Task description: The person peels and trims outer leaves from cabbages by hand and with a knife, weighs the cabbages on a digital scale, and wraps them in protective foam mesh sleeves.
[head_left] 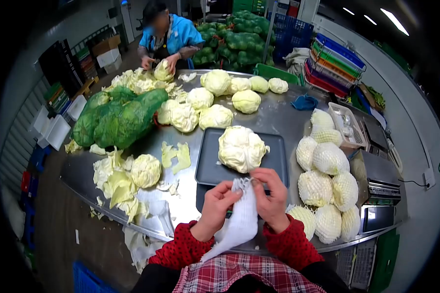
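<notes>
A white foam net sleeve [241,215] hangs between my two hands, its gathered top end pinched in the fingers. My left hand [215,207] grips the left side of that end, thumb pressed on the net. On the other side, my right hand [271,198] pinches the right edge close to the cabbage. A bare pale cabbage [241,149] sits on a dark grey tray [208,161] just beyond my fingertips. To the right stand several cabbages in white foam nets [315,188].
Several trimmed cabbages [216,117] lie past the tray. A green mesh sack of cabbages [122,119] and loose leaves [117,180] are on the left. Across the steel table, a person in blue [168,39] handles a cabbage. A white basket [346,124] and stacked crates [332,66] stand right.
</notes>
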`<state>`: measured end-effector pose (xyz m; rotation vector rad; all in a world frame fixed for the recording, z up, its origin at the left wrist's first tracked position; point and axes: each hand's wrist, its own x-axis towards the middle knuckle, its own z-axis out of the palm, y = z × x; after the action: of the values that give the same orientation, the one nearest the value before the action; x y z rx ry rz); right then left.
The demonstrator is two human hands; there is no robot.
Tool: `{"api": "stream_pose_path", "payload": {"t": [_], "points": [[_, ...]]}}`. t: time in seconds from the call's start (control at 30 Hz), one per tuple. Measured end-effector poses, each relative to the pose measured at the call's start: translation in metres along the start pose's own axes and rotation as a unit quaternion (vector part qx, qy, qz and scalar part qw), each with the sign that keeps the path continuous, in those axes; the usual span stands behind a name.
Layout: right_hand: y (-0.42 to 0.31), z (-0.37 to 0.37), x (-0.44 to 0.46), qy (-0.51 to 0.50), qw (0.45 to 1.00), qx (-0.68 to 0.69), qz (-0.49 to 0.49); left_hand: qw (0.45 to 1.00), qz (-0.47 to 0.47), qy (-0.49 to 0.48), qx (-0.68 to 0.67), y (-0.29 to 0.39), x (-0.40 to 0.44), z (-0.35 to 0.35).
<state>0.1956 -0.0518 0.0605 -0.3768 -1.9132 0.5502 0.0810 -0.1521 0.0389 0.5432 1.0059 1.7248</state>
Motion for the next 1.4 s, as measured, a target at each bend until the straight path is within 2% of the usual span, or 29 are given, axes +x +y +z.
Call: {"api": "stream_pose_path", "payload": {"t": [0.07,0.13,0.17,0.2,0.23,0.27,0.33,0.37,0.43,0.47,0.53,0.57,0.63,0.67,0.73,0.8,0.87,0.9,0.93,0.97,1.0,1.03,1.07,1.13,1.2,1.23,1.27,1.33,1.4], "points": [[0.000,-0.003,-0.005,0.028,0.978,0.129,0.162,0.995,0.028,-0.028,0.087,-0.006,0.003,-0.001],[0.003,-0.002,-0.013,0.048,0.970,0.133,0.195,0.988,0.112,-0.011,0.106,-0.013,0.014,0.001],[0.004,-0.003,-0.015,0.036,0.942,0.195,0.272,0.987,0.113,-0.015,0.110,-0.010,0.017,0.001],[0.005,-0.004,-0.018,0.024,0.903,0.255,0.344,0.997,0.079,-0.015,-0.021,-0.004,0.020,-0.001],[0.014,-0.004,-0.026,-0.021,0.875,0.343,0.340,0.987,0.042,-0.013,-0.153,0.000,0.023,-0.004],[0.022,-0.012,-0.037,-0.127,0.815,0.389,0.410,0.987,0.043,-0.014,-0.152,0.003,0.025,-0.009],[0.028,-0.019,-0.048,-0.271,0.719,0.509,0.388,0.962,0.030,-0.082,-0.260,0.004,0.031,-0.017],[0.026,-0.023,-0.047,-0.271,0.719,0.509,0.388,0.961,0.030,-0.082,-0.261,0.002,0.029,-0.015],[0.019,-0.030,-0.040,-0.209,0.715,0.536,0.397,0.982,-0.056,-0.050,-0.175,-0.006,0.020,-0.010],[0.027,-0.031,-0.041,-0.177,0.720,0.537,0.403,0.978,-0.093,-0.107,-0.151,-0.015,0.016,-0.016],[0.031,-0.039,-0.032,-0.089,0.654,0.633,0.405,0.961,-0.168,-0.198,-0.094,-0.036,-0.003,-0.029],[0.036,-0.040,-0.034,-0.088,0.654,0.634,0.403,0.961,-0.168,-0.199,-0.091,-0.043,-0.006,-0.037],[0.049,-0.038,-0.045,-0.059,0.574,0.717,0.391,0.970,-0.166,-0.175,0.031,-0.051,-0.005,-0.052],[0.048,-0.035,-0.054,-0.061,0.574,0.718,0.390,0.976,-0.059,-0.186,-0.094,-0.038,0.001,-0.050],[0.035,-0.025,-0.081,-0.172,0.527,0.657,0.510,0.966,-0.020,-0.084,-0.244,-0.008,0.017,-0.042],[0.020,-0.019,-0.096,-0.217,0.604,0.591,0.489,0.952,-0.028,-0.081,-0.295,0.006,0.020,-0.046],[0.027,-0.020,-0.089,-0.191,0.702,0.495,0.475,0.968,-0.038,-0.106,-0.223,0.002,0.006,-0.038],[0.033,-0.022,-0.086,-0.180,0.730,0.462,0.471,0.974,-0.049,-0.146,-0.166,-0.001,-0.003,-0.034],[0.057,-0.027,-0.096,-0.077,0.583,0.631,0.506,0.975,-0.062,-0.186,-0.107,-0.006,-0.013,-0.035],[0.053,-0.038,-0.083,-0.083,0.601,0.669,0.428,0.966,-0.129,-0.220,-0.030,-0.019,-0.021,-0.042],[0.048,-0.046,-0.067,-0.087,0.599,0.692,0.394,0.947,-0.195,-0.251,0.044,-0.029,-0.026,-0.047],[0.056,-0.047,-0.068,-0.090,0.607,0.675,0.408,0.924,-0.263,-0.244,0.134,-0.028,-0.034,-0.043],[0.062,-0.048,-0.074,-0.092,0.614,0.657,0.428,0.922,-0.274,-0.242,0.125,-0.036,-0.035,-0.048],[0.060,-0.044,-0.063,-0.063,0.581,0.649,0.487,0.974,-0.131,-0.161,-0.089,-0.040,-0.025,-0.063],[0.059,-0.038,-0.053,-0.045,0.603,0.632,0.485,0.950,-0.010,-0.117,-0.290,-0.019,-0.010,-0.063],[0.052,-0.034,-0.043,-0.107,0.640,0.607,0.459,0.947,0.008,-0.093,-0.308,-0.008,-0.007,-0.058],[0.048,-0.028,-0.029,-0.171,0.674,0.580,0.424,0.943,0.032,-0.073,-0.323,0.002,-0.002,-0.054],[0.078,-0.005,-0.009,-0.280,0.768,0.450,0.361,0.959,0.099,-0.086,-0.251,0.011,0.004,-0.056],[0.106,0.017,0.034,-0.233,0.850,0.287,0.376,0.991,0.101,0.078,-0.040,0.027,0.034,-0.051]]}}
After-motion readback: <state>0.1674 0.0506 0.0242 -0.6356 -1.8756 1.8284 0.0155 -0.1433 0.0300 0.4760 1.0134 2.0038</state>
